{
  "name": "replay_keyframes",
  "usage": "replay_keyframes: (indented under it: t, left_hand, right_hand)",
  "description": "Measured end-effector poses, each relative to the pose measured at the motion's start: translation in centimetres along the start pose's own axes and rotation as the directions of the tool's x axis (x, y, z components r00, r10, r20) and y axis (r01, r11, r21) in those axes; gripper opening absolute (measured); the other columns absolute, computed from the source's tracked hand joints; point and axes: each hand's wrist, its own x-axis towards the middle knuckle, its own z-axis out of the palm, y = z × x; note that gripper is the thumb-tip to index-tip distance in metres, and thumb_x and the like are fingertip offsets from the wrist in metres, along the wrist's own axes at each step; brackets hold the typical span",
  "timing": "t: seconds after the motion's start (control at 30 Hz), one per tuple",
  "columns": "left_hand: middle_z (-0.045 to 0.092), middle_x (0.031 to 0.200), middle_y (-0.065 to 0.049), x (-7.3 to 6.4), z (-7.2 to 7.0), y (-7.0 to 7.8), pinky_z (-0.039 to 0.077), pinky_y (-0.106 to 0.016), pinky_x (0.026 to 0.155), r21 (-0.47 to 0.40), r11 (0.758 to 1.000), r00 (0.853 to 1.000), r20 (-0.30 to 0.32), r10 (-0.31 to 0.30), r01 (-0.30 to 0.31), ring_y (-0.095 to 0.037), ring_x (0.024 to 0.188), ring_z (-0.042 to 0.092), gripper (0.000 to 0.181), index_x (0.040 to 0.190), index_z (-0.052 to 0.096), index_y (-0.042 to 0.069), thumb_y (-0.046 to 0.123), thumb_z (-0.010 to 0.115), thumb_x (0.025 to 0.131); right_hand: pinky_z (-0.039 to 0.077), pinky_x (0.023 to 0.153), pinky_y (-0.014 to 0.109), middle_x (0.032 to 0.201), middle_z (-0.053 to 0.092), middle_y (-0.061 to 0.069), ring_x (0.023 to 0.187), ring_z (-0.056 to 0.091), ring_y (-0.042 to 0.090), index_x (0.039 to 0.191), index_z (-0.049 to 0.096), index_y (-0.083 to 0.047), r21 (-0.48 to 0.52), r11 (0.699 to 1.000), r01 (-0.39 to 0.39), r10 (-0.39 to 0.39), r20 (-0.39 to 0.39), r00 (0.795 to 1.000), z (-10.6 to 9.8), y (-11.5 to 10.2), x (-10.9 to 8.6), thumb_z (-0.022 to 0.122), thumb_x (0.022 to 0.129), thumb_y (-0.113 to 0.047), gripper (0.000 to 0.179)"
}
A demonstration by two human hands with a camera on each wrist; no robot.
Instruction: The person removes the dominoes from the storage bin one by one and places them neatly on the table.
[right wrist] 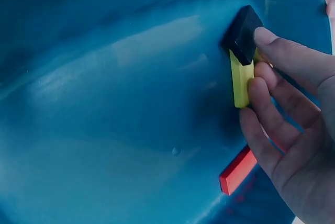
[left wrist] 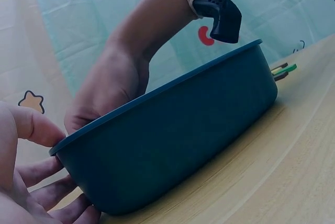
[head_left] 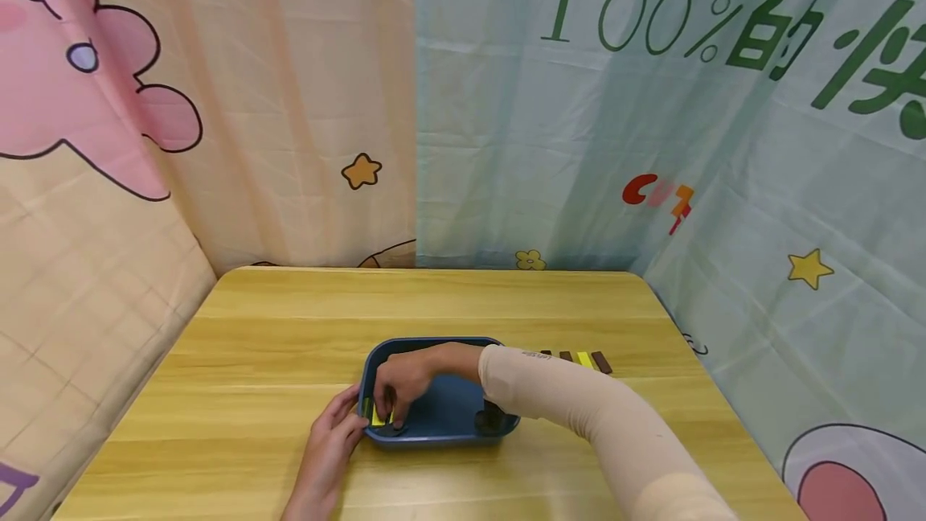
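A blue plastic basin stands on the table. My left hand grips its left end, thumb at the rim and fingers against the outer wall. Inside the basin's left end is my right hand, reaching down. Its thumb lies on a black block and the other fingertips touch a yellow block beneath; the thumb and fingers pinch the black block, though the contact is partly hidden. A red block lies below those fingers, partly covered by them.
Right of the basin, a short row of dark and yellow blocks lies on the wooden table, partly behind the right sleeve. A black wrist device hangs from that sleeve over the basin. Printed curtains surround the table.
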Motion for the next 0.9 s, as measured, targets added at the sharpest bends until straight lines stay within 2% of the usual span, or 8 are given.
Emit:
replay_keyframes:
  t: [0.13, 0.23, 0.43, 0.73, 0.9]
  left_hand:
    - [0.035, 0.159, -0.025, 0.1, 0.0, 0.1, 0.048, -0.024, 0.092, 0.010, 1.000, 1.000, 0.009, -0.003, 0.003, -0.015, 0.129, 0.049, 0.059, 0.155, 0.035, -0.006, -0.004, 0.048, 0.097]
    - [0.034, 0.160, -0.026, 0.1, 0.0, 0.1, 0.048, -0.025, 0.092, 0.013, 1.000, 1.000, 0.010, -0.010, 0.010, -0.016, 0.129, 0.048, 0.059, 0.155, 0.035, -0.006, -0.003, 0.048, 0.098]
    - [0.033, 0.160, -0.026, 0.3, -0.1, 0.1, 0.048, -0.024, 0.091, 0.013, 1.000, 1.000, 0.018, -0.020, 0.020, -0.022, 0.134, 0.044, 0.058, 0.155, 0.034, -0.005, -0.002, 0.047, 0.099]
    - [0.036, 0.159, -0.025, 0.2, -0.1, -0.1, 0.048, -0.023, 0.091, -0.003, 1.000, 1.000, 0.008, -0.016, 0.016, -0.016, 0.127, 0.051, 0.058, 0.154, 0.036, -0.006, -0.004, 0.048, 0.098]
    - [0.035, 0.159, -0.026, 0.3, 0.0, 0.0, 0.048, -0.024, 0.091, -0.013, 1.000, 1.000, 0.010, -0.003, 0.003, -0.015, 0.126, 0.051, 0.058, 0.155, 0.035, -0.007, -0.004, 0.048, 0.098]
  right_hand:
    - [0.047, 0.074, 0.010, 0.084, 0.071, -0.018, 0.081, 0.062, -0.007, 0.097, 0.082, -0.016, -0.046, 0.999, -0.018, 0.018, -0.011, 1.000, 0.3, -0.3, 0.3, 0.091, 0.080, -0.020, 0.019]
    - [0.047, 0.072, 0.010, 0.083, 0.071, -0.017, 0.079, 0.062, -0.005, 0.095, 0.083, -0.014, -0.052, 0.998, -0.025, 0.024, -0.017, 1.000, 0.6, -0.5, 0.5, 0.092, 0.078, -0.019, 0.020]
    - [0.047, 0.072, 0.011, 0.083, 0.070, -0.014, 0.079, 0.061, -0.003, 0.095, 0.081, -0.012, -0.044, 0.999, -0.016, 0.014, -0.039, 0.999, 0.8, -0.6, 0.2, 0.089, 0.082, -0.016, 0.016]
    - [0.048, 0.074, 0.012, 0.083, 0.068, -0.015, 0.079, 0.061, -0.003, 0.097, 0.076, -0.013, 0.085, 0.996, -0.007, 0.016, -0.102, 0.995, 0.6, 0.3, -1.2, 0.080, 0.092, -0.015, 0.007]
    - [0.050, 0.071, 0.015, 0.081, 0.068, -0.014, 0.075, 0.062, -0.001, 0.095, 0.074, -0.013, 0.149, 0.989, -0.011, 0.039, -0.188, 0.981, 0.2, 0.9, -2.3, 0.080, 0.091, -0.014, 0.007]
